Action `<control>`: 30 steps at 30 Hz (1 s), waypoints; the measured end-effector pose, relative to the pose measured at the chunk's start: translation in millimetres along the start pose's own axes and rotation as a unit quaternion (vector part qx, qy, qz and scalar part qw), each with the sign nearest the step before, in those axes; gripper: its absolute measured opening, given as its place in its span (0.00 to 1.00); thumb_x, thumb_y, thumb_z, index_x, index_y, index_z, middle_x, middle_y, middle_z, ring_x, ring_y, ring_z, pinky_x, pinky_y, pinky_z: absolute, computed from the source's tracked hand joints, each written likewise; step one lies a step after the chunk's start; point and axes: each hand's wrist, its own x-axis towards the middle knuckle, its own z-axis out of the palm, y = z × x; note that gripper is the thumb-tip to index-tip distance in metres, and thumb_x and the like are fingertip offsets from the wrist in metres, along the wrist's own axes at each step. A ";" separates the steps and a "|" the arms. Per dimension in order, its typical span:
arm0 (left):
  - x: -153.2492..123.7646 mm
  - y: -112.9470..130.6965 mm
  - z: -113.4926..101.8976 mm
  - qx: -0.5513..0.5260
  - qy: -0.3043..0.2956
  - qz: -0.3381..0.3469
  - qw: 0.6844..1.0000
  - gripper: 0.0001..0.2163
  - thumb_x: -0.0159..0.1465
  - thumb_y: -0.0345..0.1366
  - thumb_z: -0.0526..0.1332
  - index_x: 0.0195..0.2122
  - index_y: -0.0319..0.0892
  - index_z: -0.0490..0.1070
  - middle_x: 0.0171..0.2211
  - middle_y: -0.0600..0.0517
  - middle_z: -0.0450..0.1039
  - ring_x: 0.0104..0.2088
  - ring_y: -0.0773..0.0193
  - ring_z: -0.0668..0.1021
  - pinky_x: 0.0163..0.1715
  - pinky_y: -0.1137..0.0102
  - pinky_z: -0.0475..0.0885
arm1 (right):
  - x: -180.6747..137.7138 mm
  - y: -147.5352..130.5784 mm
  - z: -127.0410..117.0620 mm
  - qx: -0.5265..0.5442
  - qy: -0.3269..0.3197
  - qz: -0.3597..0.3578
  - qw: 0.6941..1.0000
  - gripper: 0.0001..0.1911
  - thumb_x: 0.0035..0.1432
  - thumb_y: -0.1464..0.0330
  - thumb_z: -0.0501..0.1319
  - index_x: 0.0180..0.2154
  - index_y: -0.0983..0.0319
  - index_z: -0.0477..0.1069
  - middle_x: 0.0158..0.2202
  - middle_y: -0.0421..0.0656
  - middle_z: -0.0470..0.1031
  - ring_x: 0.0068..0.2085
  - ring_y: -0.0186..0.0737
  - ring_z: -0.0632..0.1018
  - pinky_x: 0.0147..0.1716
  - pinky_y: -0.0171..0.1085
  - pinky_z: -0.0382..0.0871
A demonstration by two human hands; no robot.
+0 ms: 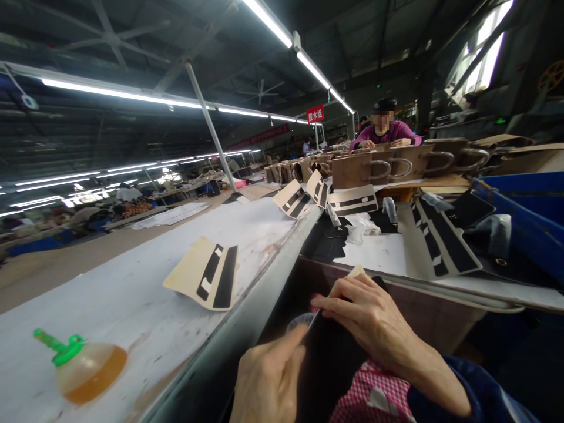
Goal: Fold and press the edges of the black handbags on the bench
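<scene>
My left hand (269, 376) is closed on the near edge of a black panel (326, 364), thumb and forefinger pressed along it. Higher up, the fingers of my right hand (374, 311) bend over the same edge. The panel stands tilted above my lap, its dark face towards me, and a bit of cream backing shows past my right fingertips. On the white table to the left, a curled cream panel with black strips (211, 273) lies by the edge. A glue bottle (90, 370) with a green nozzle and amber liquid stands at the lower left.
More striped panels (352, 201) lie by the table corner. A larger striped panel (440, 241) and plastic-wrapped handles rest on the right-hand surface, above a brown bin (423, 299). A blue crate (524, 200) is at the right. Behind handled bags (352, 170) sits a co-worker in purple (408, 132).
</scene>
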 end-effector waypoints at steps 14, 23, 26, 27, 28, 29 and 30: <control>13.6 11.0 22.9 0.158 -0.013 -0.100 0.982 0.19 0.66 0.27 0.49 0.54 0.44 0.71 0.31 0.50 0.81 0.29 0.53 0.83 0.26 0.67 0.71 | 2.3 -13.6 15.5 -0.041 -0.048 -0.015 0.998 0.20 0.72 0.71 0.46 0.33 0.62 0.72 0.29 0.43 0.71 0.29 0.38 0.69 0.32 0.39 0.57; 18.2 -6.9 26.7 0.121 0.086 -0.078 0.986 0.15 0.68 0.32 0.51 0.52 0.43 0.73 0.37 0.49 0.83 0.35 0.54 0.85 0.32 0.67 0.78 | 1.1 1.1 -11.5 -0.053 0.057 -0.010 0.997 0.09 0.69 0.64 0.56 0.45 0.61 0.71 0.36 0.43 0.79 0.37 0.41 0.77 0.39 0.41 0.65; 9.4 -19.1 12.5 0.096 0.134 -0.024 0.986 0.15 0.69 0.35 0.54 0.51 0.41 0.75 0.43 0.49 0.82 0.39 0.59 0.84 0.38 0.73 0.79 | -3.8 11.8 -17.4 -0.009 0.121 0.064 0.991 0.07 0.66 0.62 0.60 0.41 0.59 0.71 0.32 0.40 0.77 0.33 0.38 0.76 0.34 0.37 0.68; 7.0 -19.9 8.9 0.090 0.143 -0.014 0.986 0.15 0.69 0.36 0.54 0.51 0.40 0.76 0.44 0.49 0.81 0.41 0.60 0.84 0.40 0.75 0.78 | -4.7 14.1 -16.5 0.019 0.135 0.092 0.986 0.06 0.66 0.63 0.60 0.39 0.59 0.71 0.31 0.40 0.75 0.31 0.37 0.76 0.32 0.36 0.69; 5.1 -19.2 6.2 0.083 0.150 -0.010 0.985 0.15 0.68 0.37 0.55 0.51 0.40 0.76 0.45 0.49 0.81 0.41 0.61 0.84 0.42 0.76 0.77 | -5.0 15.8 -14.8 0.052 0.147 0.118 0.981 0.07 0.65 0.63 0.60 0.37 0.59 0.71 0.32 0.41 0.74 0.31 0.36 0.75 0.30 0.35 0.69; 3.5 -17.2 4.6 0.072 0.154 -0.010 0.985 0.15 0.68 0.37 0.55 0.51 0.40 0.76 0.45 0.50 0.81 0.42 0.62 0.83 0.44 0.77 0.76 | -4.7 16.8 -12.7 0.090 0.153 0.142 0.974 0.08 0.64 0.62 0.61 0.34 0.59 0.71 0.34 0.42 0.73 0.32 0.36 0.75 0.30 0.34 0.70; 2.2 -14.4 4.0 0.056 0.157 -0.013 0.986 0.15 0.68 0.37 0.55 0.51 0.40 0.76 0.45 0.50 0.81 0.42 0.62 0.83 0.46 0.77 0.75 | -4.0 17.3 -10.8 0.133 0.153 0.163 0.966 0.09 0.63 0.62 0.61 0.32 0.59 0.71 0.36 0.43 0.73 0.34 0.37 0.76 0.30 0.34 0.70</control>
